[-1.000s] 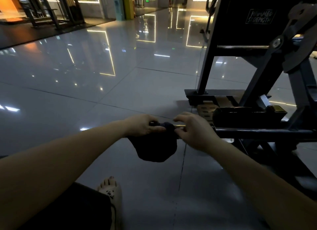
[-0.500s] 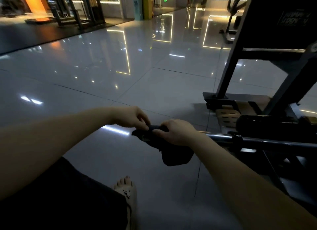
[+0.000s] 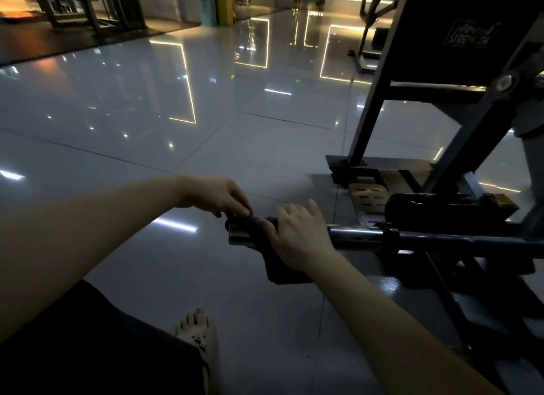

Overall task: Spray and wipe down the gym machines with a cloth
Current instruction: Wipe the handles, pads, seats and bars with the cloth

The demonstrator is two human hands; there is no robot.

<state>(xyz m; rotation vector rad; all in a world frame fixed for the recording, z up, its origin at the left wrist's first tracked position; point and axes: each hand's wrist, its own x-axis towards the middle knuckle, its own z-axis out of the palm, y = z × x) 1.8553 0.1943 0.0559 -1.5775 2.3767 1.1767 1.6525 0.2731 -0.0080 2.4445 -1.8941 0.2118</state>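
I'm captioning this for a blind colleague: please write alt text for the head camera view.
The left hand pinches a dark cloth at the tip of a steel bar on a black gym machine, while the right hand presses the cloth onto the bar. A glossy floor reflects lights.

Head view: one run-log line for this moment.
step: wipe bar end | left hand: pinches cloth at bar tip | right hand: presses cloth on bar | cloth: draped over bar, tail hanging
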